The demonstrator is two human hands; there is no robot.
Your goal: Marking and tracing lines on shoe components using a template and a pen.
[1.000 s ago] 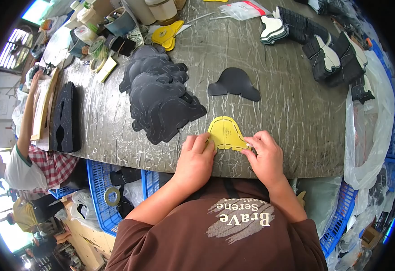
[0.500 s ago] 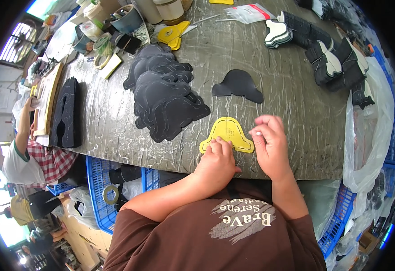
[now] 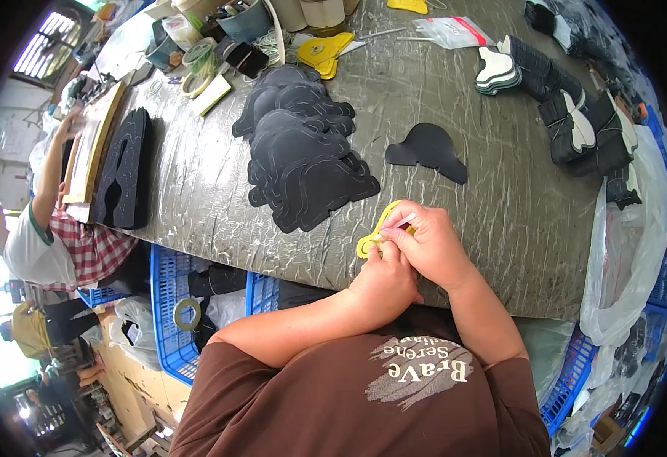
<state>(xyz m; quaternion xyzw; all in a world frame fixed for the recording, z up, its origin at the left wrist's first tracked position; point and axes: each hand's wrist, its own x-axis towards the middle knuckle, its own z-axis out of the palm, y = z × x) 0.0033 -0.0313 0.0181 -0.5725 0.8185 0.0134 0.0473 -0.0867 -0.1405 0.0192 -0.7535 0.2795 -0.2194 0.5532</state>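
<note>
A yellow template (image 3: pixel 367 245) with a rounded top and slots lies near the table's front edge, mostly hidden under my hands. My left hand (image 3: pixel 387 278) presses its fingertips down on the template's lower left part, not wrapped round it. My right hand (image 3: pixel 428 240) is over the template's right side, pinching a thin white pen (image 3: pixel 403 222) whose tip is by the left fingertips. Whether anything lies under the template is hidden. Beyond the hands rests a single black cut piece (image 3: pixel 427 151) of a similar shape. To its left, a fanned pile of black pieces (image 3: pixel 310 190) bears pale outlines.
Tubs and tools (image 3: pixel 246 23) crowd the far left, near another yellow template (image 3: pixel 323 53). Tied black-and-white bundles (image 3: pixel 569 126) sit at right beside a plastic bag (image 3: pixel 627 251). Blue baskets (image 3: pixel 167 320) stand below the front edge. A co-worker (image 3: pixel 51 251) works at left.
My right hand has moved left and down onto the template, bringing the white pen to it. My left hand stays pressed on the template. The whole view has shifted slightly.
</note>
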